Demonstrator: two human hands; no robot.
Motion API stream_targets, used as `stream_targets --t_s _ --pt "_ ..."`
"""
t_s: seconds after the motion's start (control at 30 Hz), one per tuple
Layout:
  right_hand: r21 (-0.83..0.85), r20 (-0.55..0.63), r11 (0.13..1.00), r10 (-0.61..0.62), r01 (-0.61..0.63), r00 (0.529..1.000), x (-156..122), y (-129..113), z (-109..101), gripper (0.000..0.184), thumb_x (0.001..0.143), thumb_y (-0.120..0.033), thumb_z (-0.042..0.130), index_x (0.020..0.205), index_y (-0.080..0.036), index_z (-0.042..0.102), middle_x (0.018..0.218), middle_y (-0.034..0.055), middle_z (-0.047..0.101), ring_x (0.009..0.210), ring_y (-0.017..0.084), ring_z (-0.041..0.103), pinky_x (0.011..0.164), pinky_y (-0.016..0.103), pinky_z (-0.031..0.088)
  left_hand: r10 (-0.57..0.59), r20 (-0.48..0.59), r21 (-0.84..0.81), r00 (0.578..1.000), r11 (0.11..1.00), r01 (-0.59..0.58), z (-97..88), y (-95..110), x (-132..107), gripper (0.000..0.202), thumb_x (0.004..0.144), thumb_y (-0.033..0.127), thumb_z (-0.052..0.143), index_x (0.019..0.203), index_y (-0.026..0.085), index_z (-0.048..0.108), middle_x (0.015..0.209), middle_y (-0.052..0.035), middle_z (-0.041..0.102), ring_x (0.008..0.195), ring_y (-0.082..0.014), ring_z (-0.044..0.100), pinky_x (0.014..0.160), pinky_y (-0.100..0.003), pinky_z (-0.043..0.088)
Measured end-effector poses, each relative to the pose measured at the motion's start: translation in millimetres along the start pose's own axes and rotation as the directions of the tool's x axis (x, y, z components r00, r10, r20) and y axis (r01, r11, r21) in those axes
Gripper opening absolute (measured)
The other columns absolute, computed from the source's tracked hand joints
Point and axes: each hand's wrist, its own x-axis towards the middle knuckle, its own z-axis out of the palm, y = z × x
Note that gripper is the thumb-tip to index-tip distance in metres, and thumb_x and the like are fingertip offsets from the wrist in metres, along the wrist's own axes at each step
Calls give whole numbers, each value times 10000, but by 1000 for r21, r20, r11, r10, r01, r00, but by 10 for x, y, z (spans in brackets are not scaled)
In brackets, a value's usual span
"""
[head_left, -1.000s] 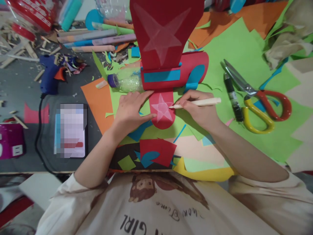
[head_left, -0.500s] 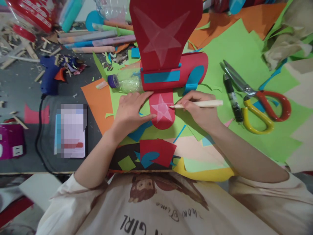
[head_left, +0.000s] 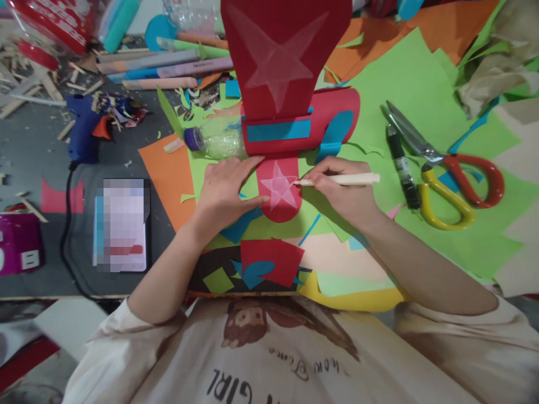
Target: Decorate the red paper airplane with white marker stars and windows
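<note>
My right hand (head_left: pixel 343 188) pinches a cream-coloured marker pen (head_left: pixel 357 179), its tip at the right point of a pale star (head_left: pixel 278 187). That star is drawn on a rounded red paper flap (head_left: pixel 281 215). With fingers spread, my left hand (head_left: pixel 229 191) lies flat at the flap's left side, thumb on its edge. Beyond the flap lies a clear plastic bottle (head_left: pixel 221 137) with a purple cap, partly wrapped in red paper (head_left: pixel 290 145) with blue strips. A larger red paper piece (head_left: pixel 286 50) with another pale star rises behind it.
Scissors (head_left: pixel 438 157) and a black pen (head_left: pixel 403 168) lie to the right on green paper (head_left: pixel 421 84). Leftward are a blue glue gun (head_left: pixel 84 132) with its cord, a phone (head_left: pixel 126 224) and several markers (head_left: pixel 168 70). Paper scraps (head_left: pixel 273 261) lie near the front edge.
The marker's back end has shifted slightly left and down, its tip staying near the star's right point. My left hand keeps its place.
</note>
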Motion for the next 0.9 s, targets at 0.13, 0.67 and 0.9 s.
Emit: stream_targets --t_s 0.13,0.67,0.9 --pt "-32 -67 999 24 -26 997 -1 27 4 173 776 -234 643 607 -267 627 589 -4 647 557 168 558 529 327 428 8 -35 -4 999 1000 -8 29 -27 5 628 867 466 717 1435 258 548 1138 -74 690 1063 -298 617 919 -387 408" --pt "-22 18 999 -25 25 1000 5 16 19 182 843 -302 690 668 -260 664 668 -1 692 607 165 609 568 318 467 8 -18 26 1000 1000 -7 15 -15 10 624 872 462 710 1433 242 550 1109 -72 693 1035 -288 622 915 -385 408" --pt "-10 -50 1000 -17 16 999 7 28 21 156 782 -220 660 630 -254 654 625 -13 679 579 156 577 549 307 452 17 -43 4 999 1000 -17 39 -38 7 610 870 467 702 1422 255 553 1120 -78 696 1073 -299 622 917 -380 405"
